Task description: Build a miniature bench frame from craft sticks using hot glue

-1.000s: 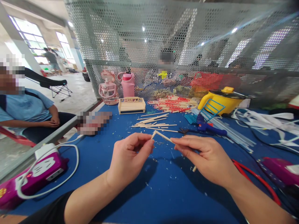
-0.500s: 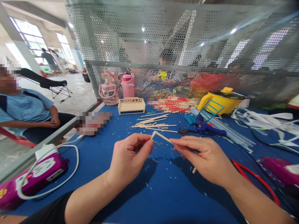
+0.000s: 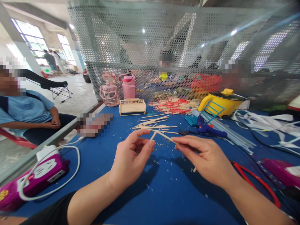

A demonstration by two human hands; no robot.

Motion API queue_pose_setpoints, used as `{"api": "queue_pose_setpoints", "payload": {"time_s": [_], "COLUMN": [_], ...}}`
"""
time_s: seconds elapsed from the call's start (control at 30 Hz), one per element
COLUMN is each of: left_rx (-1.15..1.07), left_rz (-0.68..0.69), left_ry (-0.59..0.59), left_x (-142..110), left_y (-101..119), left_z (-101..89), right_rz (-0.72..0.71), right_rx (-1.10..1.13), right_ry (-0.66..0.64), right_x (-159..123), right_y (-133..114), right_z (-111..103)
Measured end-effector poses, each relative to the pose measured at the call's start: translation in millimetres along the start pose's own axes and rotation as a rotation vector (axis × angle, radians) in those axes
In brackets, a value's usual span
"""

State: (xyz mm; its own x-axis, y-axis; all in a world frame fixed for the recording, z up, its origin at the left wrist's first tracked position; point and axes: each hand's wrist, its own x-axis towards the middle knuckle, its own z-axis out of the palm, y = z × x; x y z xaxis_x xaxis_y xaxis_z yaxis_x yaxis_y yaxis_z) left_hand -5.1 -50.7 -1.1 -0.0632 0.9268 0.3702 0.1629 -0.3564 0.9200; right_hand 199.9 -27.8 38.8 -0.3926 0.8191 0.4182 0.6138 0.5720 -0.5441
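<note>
The right hand (image 3: 206, 156) pinches a longer stick (image 3: 165, 136) above the blue table (image 3: 173, 197); the left hand (image 3: 131, 153) has thumb and index finger parted beside a short stick (image 3: 153, 136), which meets the longer one at an angle. A nudge from that thumb could break so slim a joint. Both look like pale wood. Beyond lie thin, straight loose sticks (image 3: 143, 125), then a perforated metal screen (image 3: 131, 34).

A perforated metal screen (image 3: 131, 37) stands behind the blue bench (image 3: 96, 156), ceiling lights (image 3: 233, 32) glowing through it, while bright windows (image 3: 30, 39) and a black folding chair (image 3: 55, 83) overlook pale floor (image 3: 79, 93) leftward.
</note>
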Motion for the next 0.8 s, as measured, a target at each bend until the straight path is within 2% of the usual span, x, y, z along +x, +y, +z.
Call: {"api": "queue_pose_setpoints", "payload": {"time_s": [0.17,0.27,0.43,0.6,0.7,0.8], "left_rx": [-0.054,-0.115,-0.147,-0.101,-0.183,-0.395], "left_rz": [-0.057,-0.080,-0.105,-0.209,-0.309,-0.434], "left_ry": [0.031,0.038,0.014,-0.006,-0.064,-0.192], "left_x": [3,6,10,16,16,12], "left_y": [1,2,1,0,1,1], "left_z": [0.8,1.3,0.7,-1.0,0.1,5.0], "right_rz": [0.080,0.179,0.353,0.568,0.629,0.636], "right_rx": [0.041,0.160,0.553,1.068,1.220,1.282], "right_ry": [-0.006,-0.054,-0.157,-0.387,-0.493,-0.549], "right_x": [-1,0,3,4,3,1], "right_y": [4,5,7,12,12,8], "right_z": [-2,-3,-2,2,9,18]}}
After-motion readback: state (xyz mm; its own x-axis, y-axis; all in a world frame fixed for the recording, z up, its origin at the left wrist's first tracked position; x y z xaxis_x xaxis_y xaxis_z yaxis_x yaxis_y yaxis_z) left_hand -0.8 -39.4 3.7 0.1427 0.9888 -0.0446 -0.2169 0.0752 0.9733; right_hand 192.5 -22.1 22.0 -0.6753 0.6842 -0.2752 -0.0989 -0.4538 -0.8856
